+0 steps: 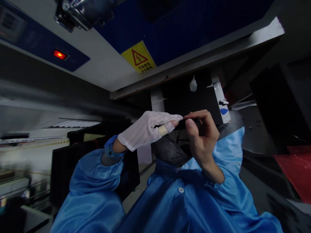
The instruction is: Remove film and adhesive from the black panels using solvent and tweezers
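Note:
My left hand [152, 128] wears a white striped glove, with pale yellow tape round the thumb and a bare thumb tip. Its fingers and thumb come together in a pinch at the middle of the view. Facing it is my right hand [203, 137], bare, its index finger and thumb curled towards the left fingertips. The two hands meet at the tips, over a dark background. Something small and dark seems to lie between them, but it is too dim to make out. A blue wristband [110, 148] circles my left wrist.
Beyond my hands, a small white dropper bottle [193, 84] stands on a black surface [187, 100]. A large machine panel with a yellow warning label [139, 57] and a lit red switch [60, 54] overhangs the far side. A red sheet-like object [296, 171] lies at right.

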The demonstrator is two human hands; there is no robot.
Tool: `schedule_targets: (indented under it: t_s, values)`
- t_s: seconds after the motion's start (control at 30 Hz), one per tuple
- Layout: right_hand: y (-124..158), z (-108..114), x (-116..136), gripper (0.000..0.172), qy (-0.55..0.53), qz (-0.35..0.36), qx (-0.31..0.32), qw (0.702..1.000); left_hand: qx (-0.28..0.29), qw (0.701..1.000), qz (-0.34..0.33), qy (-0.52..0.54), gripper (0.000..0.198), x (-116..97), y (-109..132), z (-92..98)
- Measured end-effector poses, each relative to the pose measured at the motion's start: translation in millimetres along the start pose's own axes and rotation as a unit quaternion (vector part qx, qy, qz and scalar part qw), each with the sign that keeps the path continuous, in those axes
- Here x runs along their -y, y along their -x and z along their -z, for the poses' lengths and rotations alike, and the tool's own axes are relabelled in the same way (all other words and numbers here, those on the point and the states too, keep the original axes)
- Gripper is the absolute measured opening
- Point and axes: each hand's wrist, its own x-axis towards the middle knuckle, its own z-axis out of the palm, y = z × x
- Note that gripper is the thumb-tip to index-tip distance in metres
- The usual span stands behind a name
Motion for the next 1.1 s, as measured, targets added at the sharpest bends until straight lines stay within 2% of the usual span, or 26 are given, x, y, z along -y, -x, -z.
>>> schedule_targets:
  t_s: [0.13, 0.33, 0.7, 0.8, 0.93, 1.03, 1.1]
  values:
    - [-2, 0, -2, 0.004, -0.003, 0.02, 0.002, 1.0, -0.012, 1.0, -0.001, -0.003, 0.042, 2, -1, 0.4]
    - [-3, 0, -10, 0.009, 0.005, 0.052, 0.008, 0.999, -0.023, 0.999, 0.033, 0.002, 0.049, 2, -6, 2.9]
    - [-3, -8, -6, 0.007, -0.008, 0.022, -0.025, 0.999, -0.033, 0.998, 0.044, 0.003, 0.048, 1, -6, 2.6]
    - [-2, -10, -8, 0.007, -0.016, 0.019, -0.031, 0.999, -0.055, 0.998, 0.007, -0.028, 0.041, 0, -5, 2.0]
    - [-2, -12, -11, 0.008, -0.026, 0.029, -0.03, 0.999, -0.089, 0.981, -0.094, -0.144, 0.028, -10, -4, 6.4]
    - [-3, -13, -13, 0.009, -0.029, 0.036, -0.03, 0.998, -0.068, 0.953, -0.173, -0.237, 0.022, -23, -6, 13.2]
    - [-3, -14, -14, 0.009, -0.028, 0.038, -0.031, 0.998, -0.041, 0.936, -0.202, -0.285, 0.023, -31, -10, 18.0]
